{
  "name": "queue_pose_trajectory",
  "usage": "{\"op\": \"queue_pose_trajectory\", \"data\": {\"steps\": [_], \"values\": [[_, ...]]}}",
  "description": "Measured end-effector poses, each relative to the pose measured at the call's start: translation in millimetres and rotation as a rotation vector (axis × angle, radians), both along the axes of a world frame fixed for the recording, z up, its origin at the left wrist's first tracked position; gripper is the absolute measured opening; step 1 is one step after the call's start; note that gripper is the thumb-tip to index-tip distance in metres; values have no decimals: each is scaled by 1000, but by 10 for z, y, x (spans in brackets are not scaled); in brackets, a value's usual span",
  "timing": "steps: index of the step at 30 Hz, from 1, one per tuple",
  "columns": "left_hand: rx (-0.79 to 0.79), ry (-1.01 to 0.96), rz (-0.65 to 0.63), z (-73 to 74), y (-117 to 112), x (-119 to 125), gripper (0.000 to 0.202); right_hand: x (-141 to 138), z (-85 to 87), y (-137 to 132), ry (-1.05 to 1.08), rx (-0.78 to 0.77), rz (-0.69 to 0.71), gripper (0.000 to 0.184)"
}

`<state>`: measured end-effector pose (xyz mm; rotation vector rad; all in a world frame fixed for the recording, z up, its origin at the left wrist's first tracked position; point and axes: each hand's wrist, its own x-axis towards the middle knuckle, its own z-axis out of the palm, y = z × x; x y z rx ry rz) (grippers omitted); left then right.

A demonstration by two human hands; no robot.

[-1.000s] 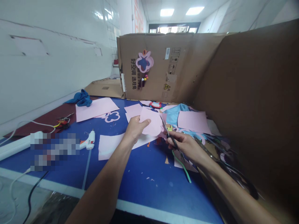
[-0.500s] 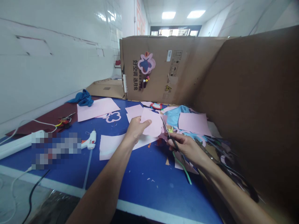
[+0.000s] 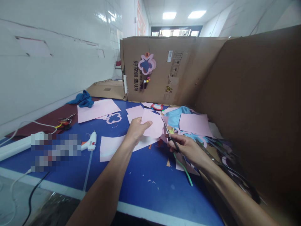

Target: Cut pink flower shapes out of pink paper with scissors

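My left hand (image 3: pixel 139 128) pinches a piece of pink paper (image 3: pixel 154 125) by its left side, thumb on top, raised over the blue table. The paper's right edge is cut in curves. My right hand (image 3: pixel 182 144) is closed round the black handles of a pair of scissors (image 3: pixel 172 142). Their blades point up and away, beside the paper's right edge; whether they touch it I cannot tell. Beneath the paper lies a whitish sheet (image 3: pixel 113 148). Pink flower-shaped outlines (image 3: pixel 114 118) rest on the table farther left.
A glue gun (image 3: pixel 92 142) and a white power strip (image 3: pixel 21 147) lie at the left. Pink sheets (image 3: pixel 195 124), light-blue cloth (image 3: pixel 176 115) and scraps crowd the right. Cardboard walls (image 3: pixel 188 69) stand at the back and right, a pink flower cut-out (image 3: pixel 141 66) on the back one.
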<state>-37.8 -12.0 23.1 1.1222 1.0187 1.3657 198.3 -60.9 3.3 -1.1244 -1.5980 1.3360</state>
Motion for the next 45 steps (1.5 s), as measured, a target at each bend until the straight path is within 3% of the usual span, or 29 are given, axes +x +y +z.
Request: {"op": "queue_pose_trajectory", "data": {"steps": [11, 22, 32, 38, 45], "values": [[12, 9, -10, 19, -27, 13, 26, 33, -41, 29, -6, 25, -3, 46], [-14, 3, -9, -4, 2, -7, 28, -2, 34, -7, -54, 53, -36, 47], [-17, 8, 37, -13, 28, -30, 25, 22, 1, 16, -47, 64, 13, 44], [-6, 5, 4, -10, 23, -25, 27, 48, -57, 54, -37, 33, 4, 50], [-15, 5, -6, 17, -3, -17, 23, 55, -17, 44, -58, 58, 31, 43]]}}
